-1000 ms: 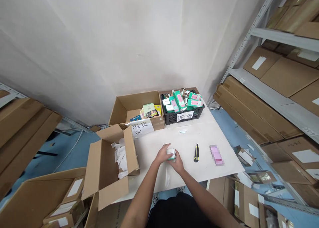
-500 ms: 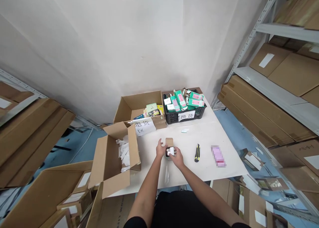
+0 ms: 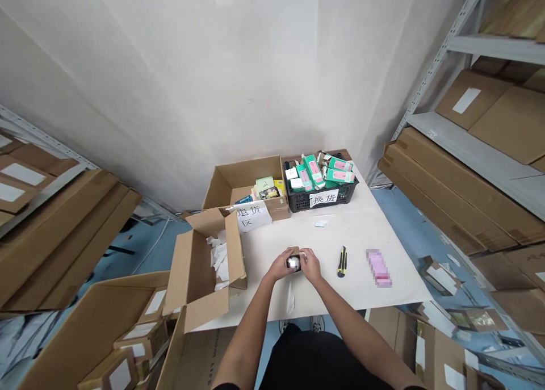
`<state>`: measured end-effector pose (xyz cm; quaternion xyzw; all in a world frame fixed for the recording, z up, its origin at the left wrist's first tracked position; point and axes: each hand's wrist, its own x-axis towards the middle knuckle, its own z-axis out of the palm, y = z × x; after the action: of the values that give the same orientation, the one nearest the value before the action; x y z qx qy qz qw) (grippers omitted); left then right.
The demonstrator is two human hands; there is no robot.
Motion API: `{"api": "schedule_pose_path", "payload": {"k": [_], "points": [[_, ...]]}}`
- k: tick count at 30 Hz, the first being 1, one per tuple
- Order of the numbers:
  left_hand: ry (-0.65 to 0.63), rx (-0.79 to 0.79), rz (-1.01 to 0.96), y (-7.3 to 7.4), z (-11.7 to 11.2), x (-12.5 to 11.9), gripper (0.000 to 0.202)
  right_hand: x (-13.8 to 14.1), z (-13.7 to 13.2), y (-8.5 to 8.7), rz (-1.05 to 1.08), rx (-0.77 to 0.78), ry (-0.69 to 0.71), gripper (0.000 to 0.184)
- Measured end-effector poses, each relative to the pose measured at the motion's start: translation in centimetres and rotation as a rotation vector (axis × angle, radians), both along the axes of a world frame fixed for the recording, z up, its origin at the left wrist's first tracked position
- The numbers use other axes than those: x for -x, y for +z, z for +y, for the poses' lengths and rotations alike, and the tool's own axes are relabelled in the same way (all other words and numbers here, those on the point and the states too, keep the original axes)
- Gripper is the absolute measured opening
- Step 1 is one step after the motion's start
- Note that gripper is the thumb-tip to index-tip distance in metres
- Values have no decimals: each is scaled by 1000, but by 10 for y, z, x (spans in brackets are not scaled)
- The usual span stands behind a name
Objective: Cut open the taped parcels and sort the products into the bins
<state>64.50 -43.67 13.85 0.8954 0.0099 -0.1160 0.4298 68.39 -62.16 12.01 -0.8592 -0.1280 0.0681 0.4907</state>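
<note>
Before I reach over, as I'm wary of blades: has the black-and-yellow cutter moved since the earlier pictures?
No: judged against the black basket, the cutter lies in the same place on the tabletop.

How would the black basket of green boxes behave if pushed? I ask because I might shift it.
The black basket looks like rigid plastic lattice, so it would probably keep its shape. The green boxes lie loosely heaped, some above its rim, so a jolt could spill one. The paper sign on its front looks thin and might crease.
</note>
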Motion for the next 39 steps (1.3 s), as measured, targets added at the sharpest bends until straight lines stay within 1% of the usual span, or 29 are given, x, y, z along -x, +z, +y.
{"api": "schedule_pose_path", "payload": {"k": [2, 3, 5, 6, 8, 11, 13, 15, 19, 22, 24, 26, 28, 30, 31, 33, 34, 36, 37, 38, 39], "points": [[17, 37, 9, -3, 2, 1, 91, -1, 3, 6, -4, 65, 58, 35], [10, 43, 18, -5, 2, 2, 96, -2, 4, 9, 0, 105, 83, 34], [-27, 15, 39, -7, 4, 3, 107, -3, 6, 14, 15, 190, 99, 32], [-42, -15, 46, -7, 4, 4, 109, -4, 7, 15, 24, 235, 89, 30], [-23, -76, 46, -8, 5, 2, 102, -5, 10, 18, 45, 328, 69, 28], [30, -110, 50, -9, 5, -3, 89, -8, 17, 20, 100, 433, 40, 39], [16, -109, 62, -10, 5, -6, 87, -9, 24, 20, 147, 458, 8, 41], [-7, -101, 69, -10, 7, -8, 86, -10, 30, 23, 177, 457, -16, 39], [-14, -79, 65, -8, 9, -6, 82, -11, 39, 33, 194, 530, 7, 47], [-4, -55, 83, -6, 10, -4, 82, -12, 42, 42, 223, 587, 16, 42], [-5, -53, 98, -5, 9, -4, 81, -10, 41, 49, 220, 562, 9, 37], [-11, -73, 93, -6, 8, -5, 78, -7, 37, 59, 172, 467, -42, 37], [-8, -104, 83, -9, 6, -6, 76, -4, 30, 77, 122, 310, -148, 43], [8, -123, 89, -12, 4, -7, 78, -4, 22, 102, 95, 117, -236, 48], [16, -120, 96, -13, 3, -8, 79, -6, 17, 118, 90, 18, -249, 49], [21, -98, 116, -12, 1, -9, 81, -12, 10, 151, 37, -159, -206, 48], [19, -85, 123, -10, 0, -10, 84, -16, 7, 167, -1, -222, -182, 48], [-1, -63, 133, 3, 4, -11, 104, -23, 1, 197, -72, -286, -137, 51], [-12, -48, 125, 13, 7, -11, 118, -25, -1, 209, -96, -297, -117, 53], [-15, -24, 98, 27, 11, -10, 130, -27, -4, 219, -110, -302, -98, 56], [-9, 10, 54, 45, 15, -9, 140, -29, -7, 228, -113, -311, -78, 60]]}}
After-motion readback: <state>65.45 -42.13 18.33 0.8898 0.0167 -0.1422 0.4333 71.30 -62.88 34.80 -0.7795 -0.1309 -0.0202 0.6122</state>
